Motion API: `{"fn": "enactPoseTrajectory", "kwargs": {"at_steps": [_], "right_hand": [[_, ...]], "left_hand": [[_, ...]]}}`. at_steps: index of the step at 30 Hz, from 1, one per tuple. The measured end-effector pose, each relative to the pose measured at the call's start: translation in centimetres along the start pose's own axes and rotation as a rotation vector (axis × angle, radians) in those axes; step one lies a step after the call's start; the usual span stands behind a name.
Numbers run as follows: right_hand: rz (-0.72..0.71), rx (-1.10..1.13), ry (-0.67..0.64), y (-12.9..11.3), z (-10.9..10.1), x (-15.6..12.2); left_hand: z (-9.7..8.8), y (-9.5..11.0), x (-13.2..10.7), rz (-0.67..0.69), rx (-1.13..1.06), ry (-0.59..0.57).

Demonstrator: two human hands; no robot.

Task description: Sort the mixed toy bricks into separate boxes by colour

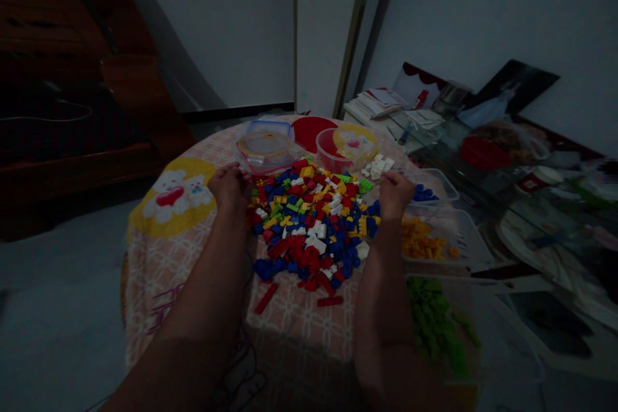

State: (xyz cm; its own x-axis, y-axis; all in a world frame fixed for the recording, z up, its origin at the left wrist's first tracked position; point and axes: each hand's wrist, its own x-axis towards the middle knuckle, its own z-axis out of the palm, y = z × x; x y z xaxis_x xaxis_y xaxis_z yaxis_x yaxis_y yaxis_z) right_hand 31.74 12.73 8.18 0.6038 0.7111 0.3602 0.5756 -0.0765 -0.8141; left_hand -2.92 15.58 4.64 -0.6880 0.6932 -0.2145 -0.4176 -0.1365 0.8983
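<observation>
A heap of small red, blue, yellow, white and green building bricks (311, 225) lies on a round table covered with a patterned cloth (168, 251). My left hand (230, 185) rests at the heap's left edge, fingers curled down onto the bricks. At the heap's right edge my right hand (394, 194) is closed in a loose fist. What either hand holds, if anything, is hidden. Both forearms stretch forward from the bottom of the picture.
A clear lidded box (264, 145) and a round red tub (345, 145) stand behind the heap. To the right are clear trays with blue bricks (427, 192), orange bricks (425, 241) and green bricks (434, 325). A cluttered glass table (506, 161) stands farther right.
</observation>
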Motion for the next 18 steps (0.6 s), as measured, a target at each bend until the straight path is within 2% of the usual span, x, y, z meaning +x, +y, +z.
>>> {"fn": "enactPoseTrajectory", "kwargs": {"at_steps": [3, 6, 13, 18], "right_hand": [[0.016, -0.019, -0.254, 0.2, 0.7, -0.3], [-0.019, -0.156, -0.443, -0.2, 0.8, -0.8], [-0.119, -0.424, -0.575, -1.6, 0.0, -1.5], [-0.135, -0.447, -0.635, -1.7, 0.5, -2.0]], "left_hand": [[0.1, 0.2, -0.3, -0.064, -0.037, 0.024], [0.2, 0.4, -0.5, -0.077, -0.083, 0.018], [0.3, 0.7, -0.8, -0.07, -0.035, 0.028], [0.1, 0.6, -0.8, -0.053, -0.029, 0.015]]}}
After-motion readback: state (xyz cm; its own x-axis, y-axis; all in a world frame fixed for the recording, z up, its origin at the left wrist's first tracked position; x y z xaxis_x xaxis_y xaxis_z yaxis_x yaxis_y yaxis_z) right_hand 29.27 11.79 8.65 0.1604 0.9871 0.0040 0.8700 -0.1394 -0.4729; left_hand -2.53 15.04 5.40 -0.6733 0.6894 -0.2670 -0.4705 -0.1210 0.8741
